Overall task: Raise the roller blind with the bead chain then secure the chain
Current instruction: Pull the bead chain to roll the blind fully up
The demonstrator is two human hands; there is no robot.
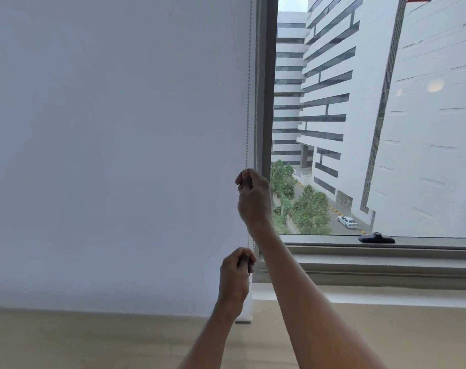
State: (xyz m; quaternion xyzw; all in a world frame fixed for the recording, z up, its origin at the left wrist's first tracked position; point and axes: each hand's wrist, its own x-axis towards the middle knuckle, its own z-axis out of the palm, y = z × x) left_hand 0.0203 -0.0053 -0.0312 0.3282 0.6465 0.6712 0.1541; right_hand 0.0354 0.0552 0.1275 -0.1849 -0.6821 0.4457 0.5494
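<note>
Roller blind (106,155): white, hangs down over the left pane; its bottom rail (243,320) sits low, just above the beige surface (93,339) under the window; blind not yet raised.

Bead chain (248,89): runs vertically along the blind's right edge, just left of the grey window frame (267,89); a second, fainter strand hangs just to its right.

Right hand (253,198): the upper one; fingers curled, thumb and fingertips pinching the chain at the top of the fist; back of hand toward the camera.

Left hand (235,274): the lower one, below the right; fingers curled, pinching the same strand; a short run of chain shows between the two hands.

In the way: the right hand and forearm cross the frame's lower corner and part of the sill (386,267); the fists hide the chain where it is gripped; the chain below the left hand is not visible; the left wrist overlaps the blind's lower right corner.

Surroundings: right pane uncovered; black window handle (376,238) lies flat on the lower frame, well apart from both hands; outside, white buildings (333,89) with dark window bands, trees (310,211) below, a white car (347,222) on the road.
</note>
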